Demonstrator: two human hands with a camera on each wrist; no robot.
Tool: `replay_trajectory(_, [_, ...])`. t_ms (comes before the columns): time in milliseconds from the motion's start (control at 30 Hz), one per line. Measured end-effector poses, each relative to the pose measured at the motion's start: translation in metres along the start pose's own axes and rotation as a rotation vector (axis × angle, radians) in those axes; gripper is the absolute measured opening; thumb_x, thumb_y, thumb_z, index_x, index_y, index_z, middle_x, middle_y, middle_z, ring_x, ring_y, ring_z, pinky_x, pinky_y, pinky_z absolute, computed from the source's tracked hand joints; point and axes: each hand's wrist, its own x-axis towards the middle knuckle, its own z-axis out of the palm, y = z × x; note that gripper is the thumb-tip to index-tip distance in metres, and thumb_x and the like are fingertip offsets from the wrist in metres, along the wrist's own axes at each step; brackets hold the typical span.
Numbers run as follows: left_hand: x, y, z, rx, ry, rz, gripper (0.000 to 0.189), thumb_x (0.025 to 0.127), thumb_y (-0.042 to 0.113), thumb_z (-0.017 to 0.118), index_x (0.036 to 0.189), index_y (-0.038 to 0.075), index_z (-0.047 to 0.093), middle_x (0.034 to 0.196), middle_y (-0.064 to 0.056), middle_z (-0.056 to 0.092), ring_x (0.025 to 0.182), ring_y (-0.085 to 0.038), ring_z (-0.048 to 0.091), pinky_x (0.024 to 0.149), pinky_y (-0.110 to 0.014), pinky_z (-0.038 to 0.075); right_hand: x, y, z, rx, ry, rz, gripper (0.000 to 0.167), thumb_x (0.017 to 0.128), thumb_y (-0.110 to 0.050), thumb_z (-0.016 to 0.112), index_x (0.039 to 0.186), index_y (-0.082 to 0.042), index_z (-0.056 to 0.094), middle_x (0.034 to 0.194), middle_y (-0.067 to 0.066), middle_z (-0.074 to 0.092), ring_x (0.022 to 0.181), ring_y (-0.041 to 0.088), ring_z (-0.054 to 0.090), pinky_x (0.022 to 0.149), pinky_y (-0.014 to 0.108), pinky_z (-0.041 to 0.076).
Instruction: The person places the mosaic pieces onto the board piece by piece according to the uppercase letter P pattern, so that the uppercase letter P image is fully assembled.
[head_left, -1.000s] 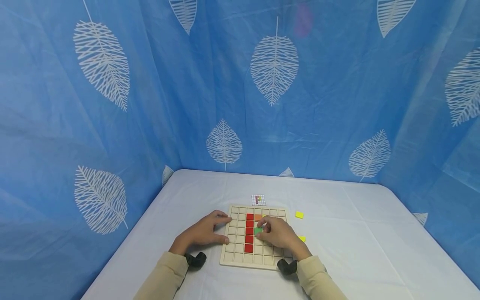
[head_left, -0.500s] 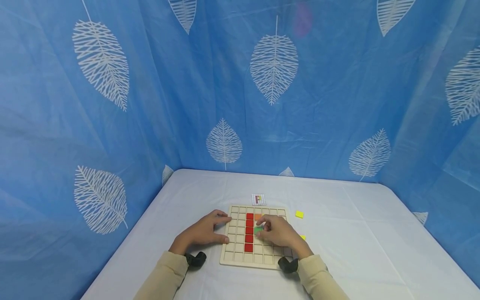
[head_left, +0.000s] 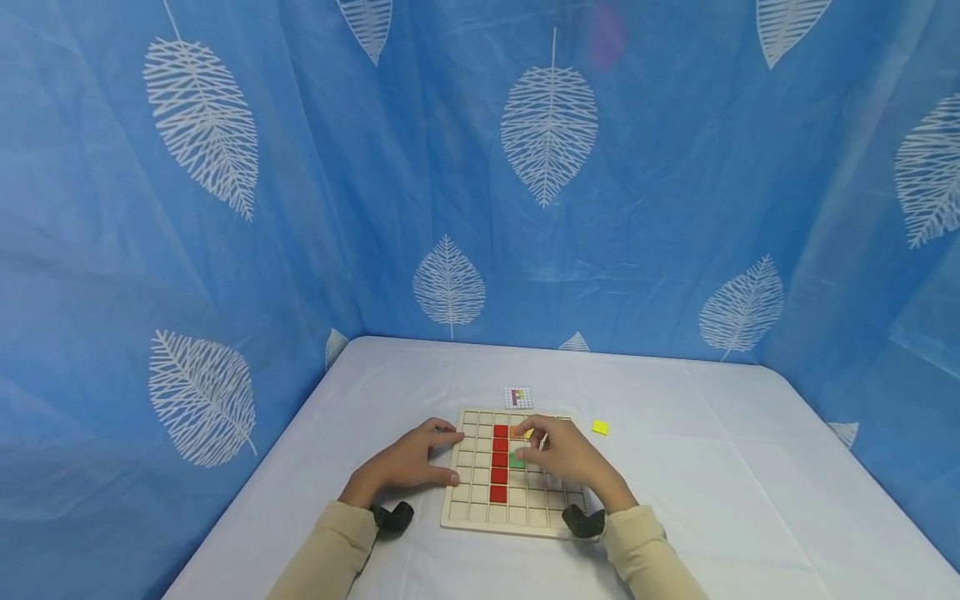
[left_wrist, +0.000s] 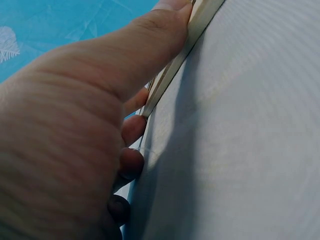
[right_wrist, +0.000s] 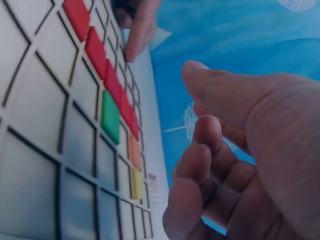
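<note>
A wooden grid board [head_left: 480, 517] lies on the table with a column of several red tiles [head_left: 498, 459] in its cells. Right of the column sit a green tile [right_wrist: 110, 117], an orange tile [right_wrist: 134, 151] and, beyond that, a yellow tile [right_wrist: 137, 183]. Spread along the board's left edge, my left hand [head_left: 408, 458] rests its thumb and fingertips against the rim. My right hand [head_left: 566, 454] is raised over the right half of the board, close to the green tile. Its thumb and fingers are loosely bent and apart, with nothing between them in the right wrist view.
Behind the board lies a small printed pattern card [head_left: 518, 397]. A loose yellow tile [head_left: 600, 427] is on the white tablecloth [head_left: 720, 467], right of the board. A blue curtain [head_left: 645, 208] with white leaves encloses the table at the back and sides.
My right hand has lifted away from the green tile and shifted slightly right, now covering the second loose yellow tile. The green tile stays in its cell. My left hand keeps its place.
</note>
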Motion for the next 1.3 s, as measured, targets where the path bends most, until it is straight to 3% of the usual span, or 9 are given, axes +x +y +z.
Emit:
replay_trajectory(433, [0.001,0.000,0.001,-0.001,0.002,0.009,0.080,0.079,0.056,0.080,0.147,0.025,0.053,0.149,-0.003,0.044,0.138,-0.028,0.045,0.110,-0.053,0.043,-0.005,-0.018,-0.015,-0.024,0.079,-0.029,0.025,0.093,-0.025,0.073,0.118,-0.023,0.067,0.082,-0.006,0.056,0.061,0.007,0.047,0.055,0.024,0.044])
replay_trajectory(700, [-0.001,-0.001,0.002,-0.007,0.000,0.009,0.080,0.079,0.057,0.079,0.147,0.025,0.053,0.149,-0.003,0.044,0.138,-0.028,0.044,0.111,-0.053,0.042,-0.006,-0.028,-0.025,-0.018,0.143,-0.066,0.028,0.091,-0.030,0.075,0.117,-0.023,0.067,0.081,-0.006,0.057,0.062,0.006,0.049,0.056,0.024,0.045])
replay_trajectory(1300, [-0.001,-0.001,-0.002,0.022,0.008,0.024,0.080,0.079,0.058,0.078,0.147,0.025,0.053,0.148,-0.003,0.044,0.139,-0.028,0.044,0.112,-0.054,0.041,-0.020,-0.009,-0.061,-0.051,0.339,-0.008,0.027,0.093,-0.032,0.073,0.118,-0.023,0.068,0.083,-0.005,0.055,0.067,0.012,0.053,0.057,0.026,0.044])
